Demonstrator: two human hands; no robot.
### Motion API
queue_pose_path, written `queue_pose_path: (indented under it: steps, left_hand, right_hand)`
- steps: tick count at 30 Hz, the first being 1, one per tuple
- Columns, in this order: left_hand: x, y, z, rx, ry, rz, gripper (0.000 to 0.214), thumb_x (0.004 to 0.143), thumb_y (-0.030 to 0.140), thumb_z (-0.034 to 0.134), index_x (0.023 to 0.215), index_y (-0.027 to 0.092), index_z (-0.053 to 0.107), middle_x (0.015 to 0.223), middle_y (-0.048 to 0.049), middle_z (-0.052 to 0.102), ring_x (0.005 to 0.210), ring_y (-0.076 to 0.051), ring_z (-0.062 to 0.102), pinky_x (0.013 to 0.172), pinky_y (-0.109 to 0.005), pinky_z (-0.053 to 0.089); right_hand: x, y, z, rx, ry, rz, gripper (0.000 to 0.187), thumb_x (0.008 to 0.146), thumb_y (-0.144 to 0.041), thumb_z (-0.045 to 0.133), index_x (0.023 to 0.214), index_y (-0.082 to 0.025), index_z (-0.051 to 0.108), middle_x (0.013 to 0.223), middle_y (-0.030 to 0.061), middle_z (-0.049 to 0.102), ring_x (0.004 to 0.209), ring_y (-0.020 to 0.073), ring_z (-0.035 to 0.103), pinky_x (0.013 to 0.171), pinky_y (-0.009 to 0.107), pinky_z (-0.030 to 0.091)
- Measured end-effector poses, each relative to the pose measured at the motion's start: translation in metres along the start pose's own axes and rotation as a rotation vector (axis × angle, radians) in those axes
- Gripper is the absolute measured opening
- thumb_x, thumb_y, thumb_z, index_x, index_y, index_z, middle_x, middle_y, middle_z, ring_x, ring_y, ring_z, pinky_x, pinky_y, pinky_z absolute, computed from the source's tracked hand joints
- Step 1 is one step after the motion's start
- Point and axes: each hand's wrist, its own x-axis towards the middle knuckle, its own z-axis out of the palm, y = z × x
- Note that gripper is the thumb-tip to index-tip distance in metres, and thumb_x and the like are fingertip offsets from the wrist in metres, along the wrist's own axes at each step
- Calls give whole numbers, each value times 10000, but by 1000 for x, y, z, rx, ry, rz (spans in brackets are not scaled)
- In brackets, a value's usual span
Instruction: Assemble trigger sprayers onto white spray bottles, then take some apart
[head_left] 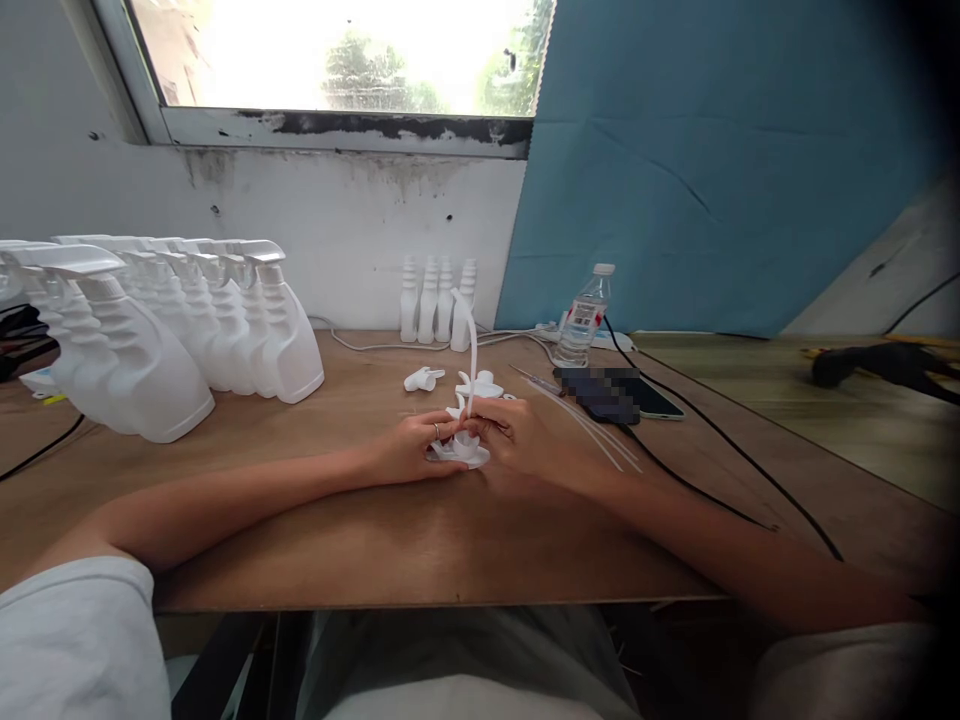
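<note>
My left hand [411, 450] and my right hand [517, 440] meet over the middle of the wooden table [360, 540]. Between their closed fingers sits a white spray-trigger head [463, 451], resting low on the table. A thin white dip tube [471, 345] rises from it, curving upward. My right fingers pinch near the tube's base; my left fingers hold the head's side. Two more white trigger heads [450, 381] lie just behind the hands. Loose clear tubes [592, 425] lie to the right of my right hand.
A row of white spray bottles with triggers [165, 330] stands at the left. Small white bottles without heads [437, 300] stand against the wall. A water bottle [583, 316], a phone [622, 395] and black cables [735, 450] lie to the right.
</note>
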Motion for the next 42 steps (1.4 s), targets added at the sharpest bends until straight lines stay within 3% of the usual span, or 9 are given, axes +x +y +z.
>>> queue_pose_path:
  steps: [10,14,18,20,25,30,36,39,42]
  left_hand:
    - [-1,6,-2,-16,12,5,492,832,429,677,1262,195,630,1083,-88,654,849,-157,631,718,-238,521]
    - [3,-1,-9,-111,215,-63,419,936,470,512,1189,166,652,944,-76,693,797,-155,628,708,-250,502]
    - [34,-51,-26,75,537,-398,315,952,425,476,1042,173,642,959,-54,685,791,-141,629,695,-236,499]
    - [60,-87,-38,151,603,-483,244,935,327,508,1071,150,607,1041,-81,661,869,-154,627,803,-264,499]
    - [121,-159,-67,255,681,-709,427,873,274,605,1251,109,493,1329,-187,521,1206,-247,543,1026,-359,420]
    - [151,-193,-74,256,629,-900,615,853,372,665,1349,87,441,1374,-225,511,1277,-308,514,1026,-395,435]
    - [156,-204,-71,309,514,-976,370,930,374,593,1220,144,584,1248,-107,601,1121,-236,599,961,-468,503]
    - [150,-195,-76,384,513,-961,363,906,366,603,1168,115,618,1212,-160,629,1131,-280,610,944,-432,503]
    - [138,-176,-89,453,517,-900,368,833,353,622,1095,96,649,1134,-210,673,1082,-325,642,867,-376,510]
  right_hand:
    - [-7,1,9,85,71,1,243,959,-258,484,755,-170,583,685,10,583,637,117,512,617,243,390]
    - [-9,0,9,164,65,-20,252,980,-327,483,836,-174,623,817,44,605,770,141,556,725,271,441]
    - [-10,-3,9,218,-18,-18,282,996,-377,440,856,-186,593,948,79,603,894,166,577,809,304,472]
    - [-10,-5,8,242,-82,51,264,999,-382,430,895,-188,576,936,71,611,883,160,582,795,292,480]
    - [-15,-7,3,232,-203,136,194,921,-373,570,994,-195,545,980,53,596,816,138,563,743,263,483]
    - [-19,1,6,180,-258,139,250,861,-248,621,1064,-218,478,947,21,575,759,129,531,736,274,466]
    - [-23,12,21,280,-228,181,339,801,-194,654,1052,-227,429,1059,46,579,895,159,582,822,310,483]
    - [-22,14,23,433,-194,229,405,795,-188,653,1113,-242,407,1088,46,575,988,172,600,877,328,491]
    - [-15,15,11,567,-100,249,521,774,-179,672,1197,-257,377,1055,33,596,964,163,608,859,316,494]
